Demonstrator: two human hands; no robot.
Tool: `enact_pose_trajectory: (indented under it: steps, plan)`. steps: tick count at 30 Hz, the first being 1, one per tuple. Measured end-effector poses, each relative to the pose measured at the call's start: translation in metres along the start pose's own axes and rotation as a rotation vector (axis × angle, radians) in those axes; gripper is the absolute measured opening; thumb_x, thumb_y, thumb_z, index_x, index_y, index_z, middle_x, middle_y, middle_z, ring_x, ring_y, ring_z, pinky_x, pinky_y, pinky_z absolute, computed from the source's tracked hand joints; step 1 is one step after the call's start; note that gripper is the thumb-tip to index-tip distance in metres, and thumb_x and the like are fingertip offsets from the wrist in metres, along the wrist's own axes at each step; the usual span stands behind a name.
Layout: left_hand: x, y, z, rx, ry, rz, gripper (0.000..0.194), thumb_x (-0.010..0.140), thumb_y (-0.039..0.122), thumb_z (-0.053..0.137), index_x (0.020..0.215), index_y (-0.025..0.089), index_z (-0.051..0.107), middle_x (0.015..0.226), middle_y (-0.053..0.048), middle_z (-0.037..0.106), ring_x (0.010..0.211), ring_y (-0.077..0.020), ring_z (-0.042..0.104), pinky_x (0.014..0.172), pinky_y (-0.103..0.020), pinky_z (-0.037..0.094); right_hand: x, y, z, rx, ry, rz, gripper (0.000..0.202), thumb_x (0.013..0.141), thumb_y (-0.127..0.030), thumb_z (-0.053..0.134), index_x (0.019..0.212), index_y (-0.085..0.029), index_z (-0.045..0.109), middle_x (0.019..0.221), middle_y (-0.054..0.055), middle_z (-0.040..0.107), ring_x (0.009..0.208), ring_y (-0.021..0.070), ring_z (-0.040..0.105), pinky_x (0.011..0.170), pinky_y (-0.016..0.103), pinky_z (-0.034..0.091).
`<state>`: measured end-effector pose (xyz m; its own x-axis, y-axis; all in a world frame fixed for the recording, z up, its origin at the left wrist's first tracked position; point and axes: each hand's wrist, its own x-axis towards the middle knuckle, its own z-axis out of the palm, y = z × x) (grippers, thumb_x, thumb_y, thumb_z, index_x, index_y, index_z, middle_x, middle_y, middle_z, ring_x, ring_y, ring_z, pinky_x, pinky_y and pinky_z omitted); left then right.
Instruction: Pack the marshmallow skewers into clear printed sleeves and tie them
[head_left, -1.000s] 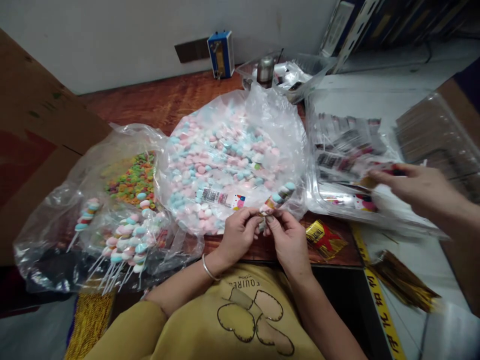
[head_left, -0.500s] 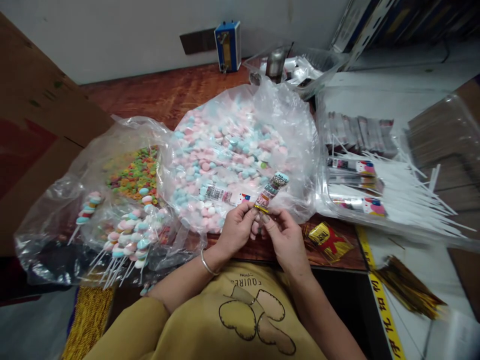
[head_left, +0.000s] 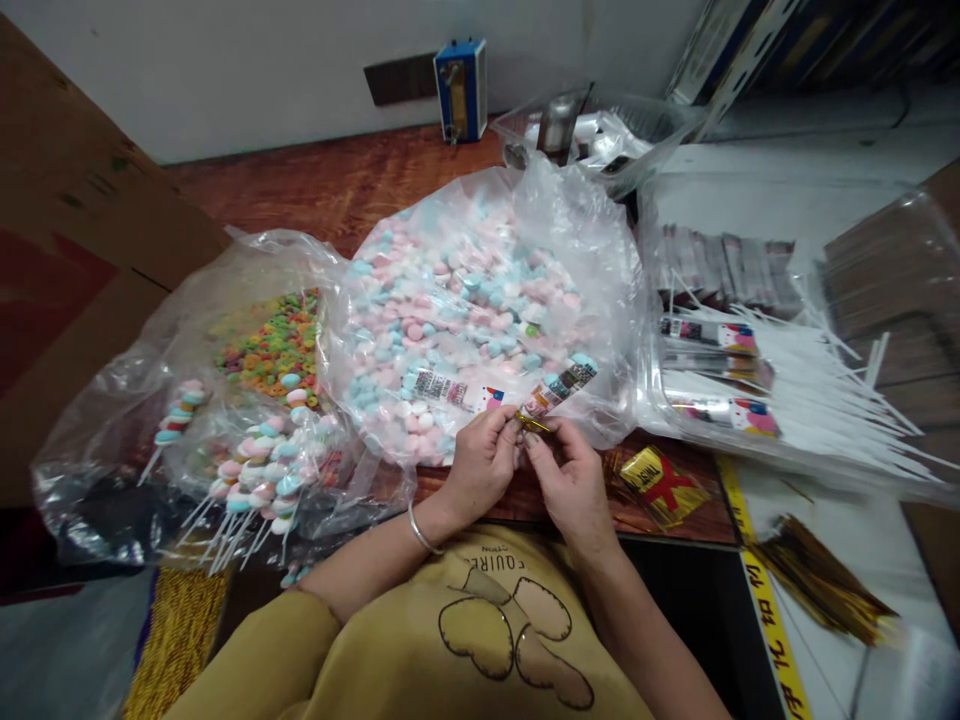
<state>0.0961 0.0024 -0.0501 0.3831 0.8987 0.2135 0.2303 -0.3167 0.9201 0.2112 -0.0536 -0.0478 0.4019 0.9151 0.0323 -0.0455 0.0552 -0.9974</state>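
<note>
A printed clear sleeve (head_left: pixel 562 387) with marshmallows inside slants up to the right over the big bag of marshmallows. My left hand (head_left: pixel 484 460) pinches the gathered lower end of this sleeve. A gold twist tie (head_left: pixel 535 425) crosses the gathered end, and my right hand (head_left: pixel 576 485) has its fingers closed on the tie. The stick below is mostly hidden by my fingers. Another printed sleeve (head_left: pixel 454 390) lies flat on the marshmallow bag, just beyond my left hand. A yellow packet of twist ties (head_left: pixel 660 485) lies right of my right hand.
Marshmallow skewers (head_left: pixel 262 465) rest on a clear bag at left, near ring-shaped cereal (head_left: pixel 277 345). A clear tray (head_left: pixel 649 400) at right carries white sticks (head_left: pixel 817 400) and printed sleeves. A blue box (head_left: pixel 460 90) stands by the wall; loose gold ties (head_left: pixel 825 580) lie lower right.
The filled sleeve has tilted further to the right. The gold tie's angle at its neck has shifted slightly, while both hands stay close together in nearly the same place.
</note>
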Motion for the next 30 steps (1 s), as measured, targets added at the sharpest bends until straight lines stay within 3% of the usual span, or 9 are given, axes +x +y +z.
enact_pose_trajectory:
  steps: [4,9,12,16,21,24,27,30]
  plan:
    - [0.0,0.001,0.0,0.061,0.021,0.089,0.017,0.1,0.022,0.051,0.104,0.019,0.067,0.086,-0.004,0.068,0.075,-0.0153,0.061,0.07,-0.027,0.046,0.001,0.001,0.003,0.193,0.002,0.124,0.024,0.087,-0.043,0.073,0.091,-0.02,0.067,0.074,-0.001,0.066,0.061,0.0123,0.056,0.056,0.024,0.047]
    - [-0.003,0.003,0.003,0.01,0.011,0.029,0.018,0.1,0.025,0.053,0.108,0.019,0.068,0.08,-0.003,0.065,0.068,-0.0139,0.057,0.065,-0.027,0.045,0.0,0.009,0.006,0.317,0.088,0.142,0.028,0.089,-0.041,0.074,0.075,-0.02,0.061,0.06,-0.006,0.056,0.053,0.0086,0.05,0.052,0.021,0.042]
    - [-0.003,0.007,0.005,-0.196,-0.041,-0.114,0.019,0.099,0.03,0.055,0.11,0.019,0.067,0.066,0.002,0.056,0.055,-0.0107,0.049,0.054,-0.024,0.041,-0.001,0.01,0.007,0.314,0.078,0.125,0.024,0.09,-0.04,0.073,0.081,-0.02,0.062,0.062,-0.005,0.059,0.053,0.0098,0.052,0.051,0.022,0.043]
    - [0.001,0.013,0.009,-0.745,-0.117,-0.424,0.027,0.09,0.043,0.069,0.1,0.018,0.062,0.06,0.007,0.049,0.043,-0.0053,0.038,0.039,-0.018,0.029,0.0,0.009,0.006,0.377,0.053,0.13,0.025,0.09,-0.041,0.072,0.083,-0.021,0.059,0.063,-0.006,0.056,0.049,0.0084,0.046,0.047,0.021,0.039]
    - [0.007,0.018,0.01,-1.101,-0.115,-0.695,0.036,0.072,0.032,0.086,0.082,0.015,0.056,0.063,0.008,0.049,0.041,0.0007,0.028,0.036,-0.012,0.019,0.004,0.009,0.003,0.418,0.049,0.175,0.033,0.082,-0.045,0.076,0.076,-0.022,0.053,0.059,-0.008,0.047,0.046,0.0069,0.035,0.044,0.021,0.036]
    - [0.009,0.018,0.009,-1.146,-0.126,-0.725,0.036,0.07,0.027,0.087,0.08,0.015,0.054,0.062,0.008,0.049,0.042,0.0009,0.027,0.036,-0.011,0.02,0.003,0.006,0.0,0.256,0.057,0.111,0.028,0.087,-0.046,0.07,0.08,-0.022,0.057,0.063,-0.005,0.052,0.049,0.0091,0.041,0.048,0.023,0.039]
    - [0.01,0.018,0.009,-1.115,-0.069,-0.672,0.037,0.071,0.03,0.086,0.082,0.015,0.055,0.062,0.007,0.051,0.042,0.0001,0.031,0.036,-0.012,0.021,0.0,-0.001,-0.003,-0.114,0.093,-0.078,0.019,0.093,-0.039,0.064,0.088,-0.021,0.066,0.079,0.001,0.065,0.071,0.0156,0.058,0.067,0.029,0.049]
    - [0.008,0.018,0.011,-1.06,-0.019,-0.629,0.039,0.072,0.034,0.087,0.09,0.017,0.056,0.059,0.009,0.051,0.04,-0.0013,0.034,0.036,-0.013,0.021,-0.003,-0.007,-0.003,-0.336,0.129,-0.212,0.013,0.095,-0.032,0.063,0.091,-0.021,0.07,0.088,0.003,0.068,0.084,0.0186,0.062,0.079,0.032,0.049]
